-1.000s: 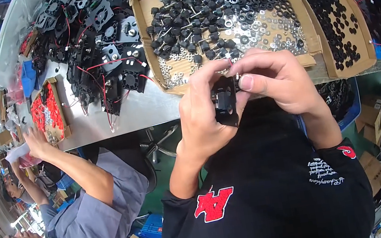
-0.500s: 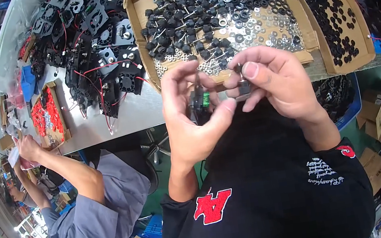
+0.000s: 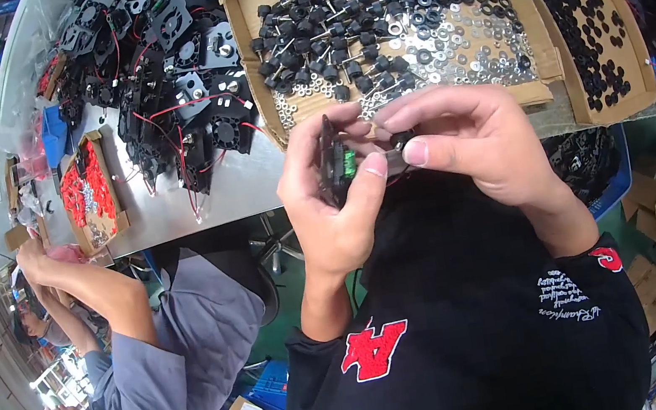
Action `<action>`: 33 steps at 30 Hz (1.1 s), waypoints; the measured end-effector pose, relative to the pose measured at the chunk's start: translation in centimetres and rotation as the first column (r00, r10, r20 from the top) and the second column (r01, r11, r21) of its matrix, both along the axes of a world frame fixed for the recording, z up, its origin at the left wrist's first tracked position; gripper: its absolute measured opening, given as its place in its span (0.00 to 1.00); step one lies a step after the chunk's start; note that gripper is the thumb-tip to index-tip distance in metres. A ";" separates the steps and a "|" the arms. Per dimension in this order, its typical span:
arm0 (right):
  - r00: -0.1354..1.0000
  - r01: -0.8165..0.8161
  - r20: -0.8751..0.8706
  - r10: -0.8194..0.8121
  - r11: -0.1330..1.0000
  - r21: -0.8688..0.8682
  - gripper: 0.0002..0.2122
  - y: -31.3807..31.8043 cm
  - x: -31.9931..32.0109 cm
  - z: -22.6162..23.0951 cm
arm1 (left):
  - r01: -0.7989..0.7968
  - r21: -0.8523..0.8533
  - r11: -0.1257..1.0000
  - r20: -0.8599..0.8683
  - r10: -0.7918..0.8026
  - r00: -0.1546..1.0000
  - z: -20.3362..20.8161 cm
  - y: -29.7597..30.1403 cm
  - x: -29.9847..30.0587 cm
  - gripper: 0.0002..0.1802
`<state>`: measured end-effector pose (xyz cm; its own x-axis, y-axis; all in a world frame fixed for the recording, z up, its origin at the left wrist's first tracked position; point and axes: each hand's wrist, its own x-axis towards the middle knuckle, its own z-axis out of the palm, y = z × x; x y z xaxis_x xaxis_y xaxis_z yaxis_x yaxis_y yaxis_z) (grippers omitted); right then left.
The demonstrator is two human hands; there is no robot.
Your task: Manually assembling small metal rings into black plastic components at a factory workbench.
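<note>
My left hand [image 3: 336,204] grips a small black fan [image 3: 334,160] held edge-on in front of my chest, a green patch showing on its face. My right hand [image 3: 471,141] pinches a small black knob-headed screw [image 3: 401,141] between thumb and forefinger, right against the fan's side. Both hands hover just below the near edge of a cardboard tray [image 3: 256,63] filled with black knobs, screws, washers and silver nuts.
A second cardboard tray [image 3: 581,82] of small black parts lies to the right. A heap of black fans with red wires [image 3: 165,77] covers the table at left, beside a small box of red parts [image 3: 88,190]. A person in a grey shirt [image 3: 171,347] works at lower left.
The fan has turned from face-on to edge-on in my left hand. My right hand's fingers have shifted to the fan's right side with the screw.
</note>
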<state>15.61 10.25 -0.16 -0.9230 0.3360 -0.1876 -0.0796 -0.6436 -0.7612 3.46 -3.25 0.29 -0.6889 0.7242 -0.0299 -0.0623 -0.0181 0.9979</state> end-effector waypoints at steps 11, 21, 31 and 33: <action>0.993 0.064 0.044 -0.110 0.809 0.584 0.08 -1.2 -1.6 1.2 | 0.284 0.020 0.958 0.198 -0.283 0.939 -1.1 -0.4 -1.1 0.36; 0.972 0.237 -0.147 -0.186 0.779 0.581 0.11 -2.3 -2.3 0.2 | 0.142 0.061 0.988 0.153 -0.149 0.977 -1.3 0.1 0.0 0.38; 0.989 0.135 -0.027 -0.142 0.837 0.530 0.15 -2.1 -1.7 0.7 | 0.117 0.041 0.992 0.226 -0.123 0.966 -0.4 0.2 0.4 0.36; 0.985 0.170 -0.051 -0.165 0.872 0.460 0.15 -2.3 -1.6 0.5 | 0.112 0.052 0.992 0.229 -0.121 0.966 -0.6 0.1 0.4 0.36</action>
<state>14.04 7.98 0.30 -0.8460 0.5321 0.0351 -0.1639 -0.1968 -0.9667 3.85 -3.19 -0.26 -0.5774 0.8026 -0.1495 -0.2955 -0.0348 0.9547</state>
